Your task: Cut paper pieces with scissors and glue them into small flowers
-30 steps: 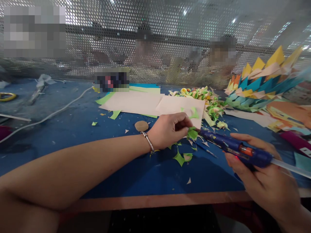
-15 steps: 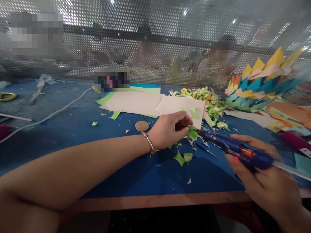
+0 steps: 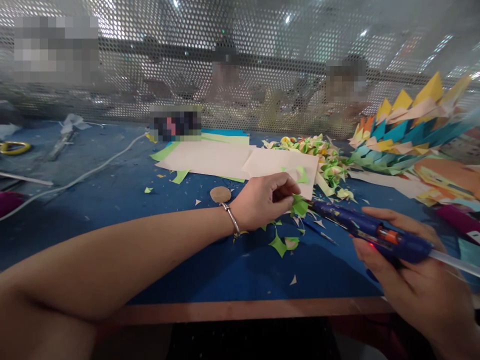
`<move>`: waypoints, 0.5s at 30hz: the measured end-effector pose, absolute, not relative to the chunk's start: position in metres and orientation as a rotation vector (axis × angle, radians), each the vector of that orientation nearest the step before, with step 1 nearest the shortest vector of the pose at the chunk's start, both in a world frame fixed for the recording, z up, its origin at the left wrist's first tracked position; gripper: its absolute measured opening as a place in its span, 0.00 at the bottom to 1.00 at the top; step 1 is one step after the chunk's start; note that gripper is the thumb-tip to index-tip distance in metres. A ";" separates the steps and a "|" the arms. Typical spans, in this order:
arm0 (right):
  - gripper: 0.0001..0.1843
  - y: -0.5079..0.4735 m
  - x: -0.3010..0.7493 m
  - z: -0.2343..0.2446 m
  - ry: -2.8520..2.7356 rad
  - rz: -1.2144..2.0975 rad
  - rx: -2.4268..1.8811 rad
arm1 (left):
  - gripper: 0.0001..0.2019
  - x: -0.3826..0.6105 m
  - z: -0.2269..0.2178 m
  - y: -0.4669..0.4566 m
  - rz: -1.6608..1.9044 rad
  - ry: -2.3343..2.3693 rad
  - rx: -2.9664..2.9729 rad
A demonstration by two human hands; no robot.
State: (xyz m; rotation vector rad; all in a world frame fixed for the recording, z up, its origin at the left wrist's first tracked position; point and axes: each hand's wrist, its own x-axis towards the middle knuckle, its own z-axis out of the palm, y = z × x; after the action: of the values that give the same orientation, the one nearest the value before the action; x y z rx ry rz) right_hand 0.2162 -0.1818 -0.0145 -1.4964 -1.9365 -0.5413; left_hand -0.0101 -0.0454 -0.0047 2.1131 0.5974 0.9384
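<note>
My left hand [image 3: 264, 202] is closed in a pinch on a small piece of green paper [image 3: 300, 205]. A blue glue gun [image 3: 350, 222] with a clear glue stick in its back end is gripped in my right hand [image 3: 416, 270]. Its nozzle points left and comes close to the green paper; whether the tip touches it I cannot tell. A small red light glows by my right thumb. Below my left hand lie green paper cut-outs [image 3: 278, 244], and a thin blue stick [image 3: 321, 233] rests under the gun. Pale paper sheets [image 3: 210, 156] lie behind that hand.
A heap of folded green and cream paper bits [image 3: 330, 162] lies at the back. Right of it stands a layered yellow, orange and teal paper piece [image 3: 401, 132]. A white cable [image 3: 93, 167] crosses the left side. Beyond rises a perforated metal screen [image 3: 255, 60], people behind it.
The glue gun and my right hand have shifted slightly to the right and down. My left hand keeps its pinch on the green paper. The whole view has shifted a little.
</note>
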 end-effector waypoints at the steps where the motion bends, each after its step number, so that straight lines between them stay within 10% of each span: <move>1: 0.12 -0.181 0.216 -0.014 -1.934 -0.552 -1.482 | 0.07 -0.010 -0.005 -0.045 0.940 0.602 2.103; 15: 0.18 -0.165 0.254 0.000 -1.839 -0.755 -1.621 | 0.06 -0.007 -0.006 -0.037 0.873 0.648 1.816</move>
State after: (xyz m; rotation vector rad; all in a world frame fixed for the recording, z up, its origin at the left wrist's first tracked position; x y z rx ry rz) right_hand 0.2537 -0.1650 -0.0004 -1.6209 -1.8394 -0.7555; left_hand -0.0073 -0.0372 -0.0062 1.8160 0.6479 0.8728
